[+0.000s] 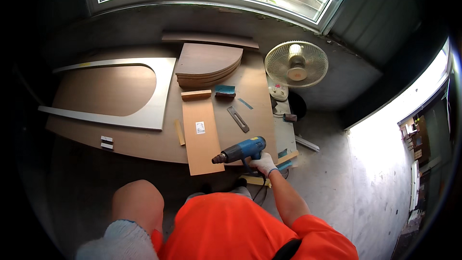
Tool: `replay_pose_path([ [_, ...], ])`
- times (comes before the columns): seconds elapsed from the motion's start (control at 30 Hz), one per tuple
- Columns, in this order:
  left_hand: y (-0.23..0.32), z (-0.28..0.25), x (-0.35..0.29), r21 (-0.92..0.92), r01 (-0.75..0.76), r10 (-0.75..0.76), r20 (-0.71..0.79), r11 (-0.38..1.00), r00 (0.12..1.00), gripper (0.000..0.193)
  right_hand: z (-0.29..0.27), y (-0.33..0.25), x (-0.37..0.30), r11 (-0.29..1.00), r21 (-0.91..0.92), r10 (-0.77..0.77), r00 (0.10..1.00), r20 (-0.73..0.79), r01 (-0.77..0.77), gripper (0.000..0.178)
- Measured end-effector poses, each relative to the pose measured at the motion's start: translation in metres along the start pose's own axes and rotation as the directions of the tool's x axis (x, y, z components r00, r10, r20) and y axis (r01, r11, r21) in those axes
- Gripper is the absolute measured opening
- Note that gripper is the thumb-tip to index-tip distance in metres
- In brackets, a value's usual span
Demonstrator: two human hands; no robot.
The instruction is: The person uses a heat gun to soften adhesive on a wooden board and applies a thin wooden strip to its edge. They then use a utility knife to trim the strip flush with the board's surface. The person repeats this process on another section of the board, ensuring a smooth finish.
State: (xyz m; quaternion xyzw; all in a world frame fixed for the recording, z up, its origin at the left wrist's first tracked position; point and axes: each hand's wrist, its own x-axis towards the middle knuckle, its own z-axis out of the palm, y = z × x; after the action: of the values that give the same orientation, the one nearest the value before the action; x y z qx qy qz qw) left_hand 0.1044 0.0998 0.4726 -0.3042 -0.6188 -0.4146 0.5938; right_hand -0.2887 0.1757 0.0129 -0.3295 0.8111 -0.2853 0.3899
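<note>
My right hand [264, 163], in a white work glove, is closed around the handle of a blue heat gun [245, 149]. Its dark metal nozzle points left, over the near end of a light-brown board [198, 135] with a white label. My left hand [118, 241], also gloved, is raised close at the lower left; its fingers are cut off or hidden, so I cannot tell what they do. A wooden strip [196, 95] lies across the board's far end. Beside that sits a teal-topped block [225, 91], with a slotted metal tool [237, 119] nearer me.
On the brown worktable [255, 110] lie a white U-shaped frame [161, 91] and a stack of curved-edge panels [209, 60]. A fan [296, 65] stands at the back right. A cord hangs below the heat gun, near wood offcuts [255, 180].
</note>
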Motion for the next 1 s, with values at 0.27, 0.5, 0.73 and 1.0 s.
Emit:
replay_pose_path([
  [0.27, -0.093, 0.068, -0.039, -0.150, 0.130, -0.114, 0.111, 0.980, 0.987, 0.028, 0.002, 0.004, -0.003, 0.986, 0.162, 0.032, 0.999, -0.030, -0.027, 0.034],
  [0.5, -0.072, 0.073, -0.005, -0.215, 0.125, -0.071, 0.242, 0.969, 0.968, 0.037, 0.011, -0.015, -0.012, 0.985, 0.164, 0.051, 0.998, -0.031, -0.045, 0.030],
  [0.73, -0.071, 0.082, -0.039, -0.368, 0.222, -0.146, 0.223, 0.903, 0.964, 0.028, 0.007, -0.015, -0.012, 0.994, 0.105, 0.011, 0.999, -0.050, -0.006, 0.034],
  [1.0, -0.060, 0.032, -0.041, -0.192, 0.268, -0.181, 0.375, 0.944, 0.909, 0.012, 0.001, -0.007, -0.004, 0.999, 0.046, 0.010, 0.999, -0.038, -0.008, 0.037],
])
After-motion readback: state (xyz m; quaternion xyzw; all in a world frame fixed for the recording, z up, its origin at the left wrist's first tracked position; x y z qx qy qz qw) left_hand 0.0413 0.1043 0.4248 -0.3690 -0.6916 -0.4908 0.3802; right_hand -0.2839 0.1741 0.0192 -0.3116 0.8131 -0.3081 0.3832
